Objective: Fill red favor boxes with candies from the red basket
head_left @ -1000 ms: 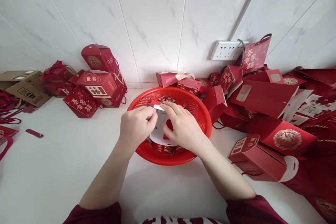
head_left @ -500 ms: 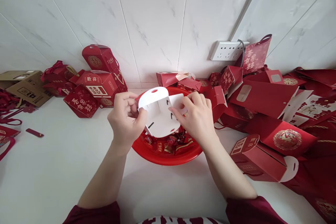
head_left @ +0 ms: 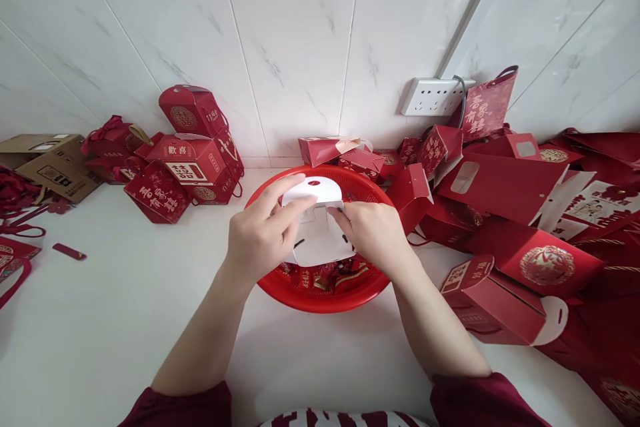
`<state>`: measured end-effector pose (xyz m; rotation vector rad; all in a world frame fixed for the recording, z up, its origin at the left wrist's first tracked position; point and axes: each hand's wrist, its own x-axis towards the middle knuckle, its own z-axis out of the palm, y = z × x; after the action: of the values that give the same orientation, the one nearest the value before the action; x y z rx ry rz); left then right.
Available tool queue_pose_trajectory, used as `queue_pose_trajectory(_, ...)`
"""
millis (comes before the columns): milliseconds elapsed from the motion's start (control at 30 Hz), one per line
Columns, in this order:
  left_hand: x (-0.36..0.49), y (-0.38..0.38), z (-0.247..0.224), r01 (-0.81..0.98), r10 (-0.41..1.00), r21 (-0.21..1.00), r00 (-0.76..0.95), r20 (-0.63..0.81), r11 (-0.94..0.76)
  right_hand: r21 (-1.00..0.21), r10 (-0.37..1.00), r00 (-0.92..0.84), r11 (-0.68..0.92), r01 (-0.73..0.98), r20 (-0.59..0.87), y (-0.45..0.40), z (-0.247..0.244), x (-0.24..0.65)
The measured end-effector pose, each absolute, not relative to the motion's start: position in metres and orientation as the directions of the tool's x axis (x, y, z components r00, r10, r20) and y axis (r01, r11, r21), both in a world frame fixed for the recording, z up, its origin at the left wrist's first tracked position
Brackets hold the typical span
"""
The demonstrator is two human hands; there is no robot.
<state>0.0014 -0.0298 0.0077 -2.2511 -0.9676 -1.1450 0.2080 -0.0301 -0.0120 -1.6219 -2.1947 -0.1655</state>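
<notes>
1. Over the red basket [head_left: 325, 303], here's the white-lined paper carton [head_left: 323, 240], and it has turned: its rounded flap [head_left: 327, 190], at ten o'clock half a second ago, now points to twelve.
2. The left hand [head_left: 263, 233] has shifted too, from pinching the near-left edge to laying outstretched fingers over that flap; how firmly it grips, I cannot tell.
3. The right hand [head_left: 375, 233], now nearer the flap, is curled, thumb and fingers clasping the carton's right edge.
4. Inside the basket, wrapped sweets [head_left: 327, 277] show at six o'clock, below the carton.
5. Round at ten o'clock from the basket, red gift boxes [head_left: 187, 160] stand stacked, a brown cardboard box [head_left: 60, 170] farther out.
6. And over at three, a jumble of red cartons [head_left: 505, 187], some with flaps open; their contents I can't make out.
</notes>
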Motion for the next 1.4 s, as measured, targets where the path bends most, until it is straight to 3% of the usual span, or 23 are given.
queue_pose_trajectory(167, -0.004, -0.029, 0.008, 0.775, 0.551, 0.102, 0.344, 0.760, -0.624, -0.117, 0.809, -0.266, 0.378, 0.918, 0.525, -0.031, -0.013, 0.211)
queue_pose_trajectory(367, -0.013, -0.026, 0.005, 0.828, 0.509, -0.022, 0.365, 0.779, -0.560, -0.115, 0.678, -0.295, 0.490, 0.864, 0.673, -0.042, -0.007, 0.210)
queue_pose_trajectory(567, -0.016, -0.026, 0.008, 0.910, 0.515, -0.073, 0.296, 0.804, -0.409, -0.132, 0.617, -0.602, 0.746, 0.653, 0.506, -0.054, 0.002, 0.208)
queue_pose_trajectory(700, -0.020, -0.026, 0.011, 0.921, 0.555, 0.018, 0.219, 0.802, -0.390, -0.127, 0.588, -0.696, 0.794, 0.595, 0.412, -0.054, -0.001, 0.206)
queue_pose_trajectory(867, -0.020, -0.027, 0.017, 0.888, 0.664, 0.169, 0.182, 0.725, -0.428, -0.099, 0.609, -0.670, 0.767, 0.634, 0.425, -0.051, -0.006, 0.206)
queue_pose_trajectory(1033, -0.015, -0.029, 0.024, 0.733, 0.687, 0.250, 0.383, 0.617, -0.633, -0.205, 0.636, -0.572, 0.741, 0.639, 0.517, -0.043, -0.006, 0.214)
queue_pose_trajectory(1167, -0.008, -0.029, 0.021, 0.710, 0.708, 0.252, 0.470, 0.527, -0.658, -0.279, 0.639, -0.532, 0.746, 0.605, 0.556, -0.041, -0.005, 0.217)
queue_pose_trajectory(1267, -0.006, -0.025, 0.015, 0.717, 0.683, 0.243, 0.420, 0.597, -0.654, -0.288, 0.622, -0.531, 0.762, 0.580, 0.576, -0.041, -0.003, 0.216)
queue_pose_trajectory(1400, -0.020, -0.014, 0.013, 0.771, 0.638, 0.247, 0.252, 0.728, -0.587, -0.338, 0.663, -0.362, 0.686, 0.644, 0.655, -0.039, 0.004, 0.223)
